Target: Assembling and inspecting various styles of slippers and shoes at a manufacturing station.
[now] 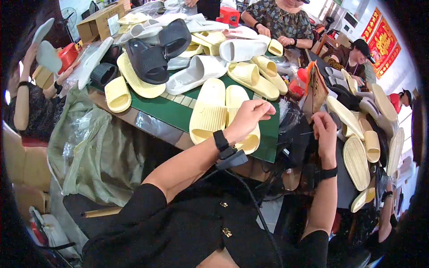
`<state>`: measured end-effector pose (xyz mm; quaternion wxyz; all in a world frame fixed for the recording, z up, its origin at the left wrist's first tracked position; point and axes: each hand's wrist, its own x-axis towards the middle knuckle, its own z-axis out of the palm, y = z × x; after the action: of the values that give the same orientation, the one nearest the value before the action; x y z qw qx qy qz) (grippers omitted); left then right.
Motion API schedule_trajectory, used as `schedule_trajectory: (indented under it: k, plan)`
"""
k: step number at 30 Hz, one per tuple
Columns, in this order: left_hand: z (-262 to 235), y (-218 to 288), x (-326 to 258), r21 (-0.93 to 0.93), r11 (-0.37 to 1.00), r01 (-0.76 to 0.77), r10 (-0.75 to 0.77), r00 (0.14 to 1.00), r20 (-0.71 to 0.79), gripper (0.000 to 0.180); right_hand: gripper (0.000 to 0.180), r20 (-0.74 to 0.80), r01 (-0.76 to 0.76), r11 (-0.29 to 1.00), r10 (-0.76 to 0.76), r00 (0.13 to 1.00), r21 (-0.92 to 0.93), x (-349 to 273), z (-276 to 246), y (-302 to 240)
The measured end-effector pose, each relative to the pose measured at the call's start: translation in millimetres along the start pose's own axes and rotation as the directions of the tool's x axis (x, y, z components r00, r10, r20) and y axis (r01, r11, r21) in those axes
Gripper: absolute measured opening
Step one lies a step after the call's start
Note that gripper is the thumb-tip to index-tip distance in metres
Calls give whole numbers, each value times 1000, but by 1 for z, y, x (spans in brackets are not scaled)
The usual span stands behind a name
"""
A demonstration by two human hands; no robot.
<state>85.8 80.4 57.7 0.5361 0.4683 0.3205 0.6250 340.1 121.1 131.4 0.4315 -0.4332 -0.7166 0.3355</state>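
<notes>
A pair of pale yellow slides lies on the green table top [268,149]: the left slide [208,118] shows almost whole, while the right slide [248,143] is partly covered by my left hand [250,117]. That hand hovers over the slide with thumb and fingers pinched together; whatever may be between them is too small to name. Off the table's right edge, my right hand [325,131] is raised with curled fingers. A thin pale strand [307,133] sticks out from its fingertips toward the left hand. White thin strands [284,110] hang in a bunch between both hands.
Black, white and yellow slides pile up behind the pair, including a black slide [149,62]. More slides crowd a dark table [353,174] on the right. A green sack [96,152] hangs at left. Co-workers sit around; one holds pale slides at left.
</notes>
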Motion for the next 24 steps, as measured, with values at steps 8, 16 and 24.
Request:
schedule_trajectory:
  k: [8, 16, 24]
  plan:
    - [-38, 30, -13, 45, 998, -35, 42, 985, -169, 28, 10, -180, 117, 992, -125, 976, -53, 11, -30, -43]
    - [-109, 60, -50, 265, 956, -127, 227, 892, -391, 20, 12, -60, 198, 979, -195, 979, 44, 55, -3, -60]
    - [-144, 53, -79, 468, 871, -148, 356, 846, -397, 19, 11, 123, 108, 991, -118, 985, 84, 110, 46, -35]
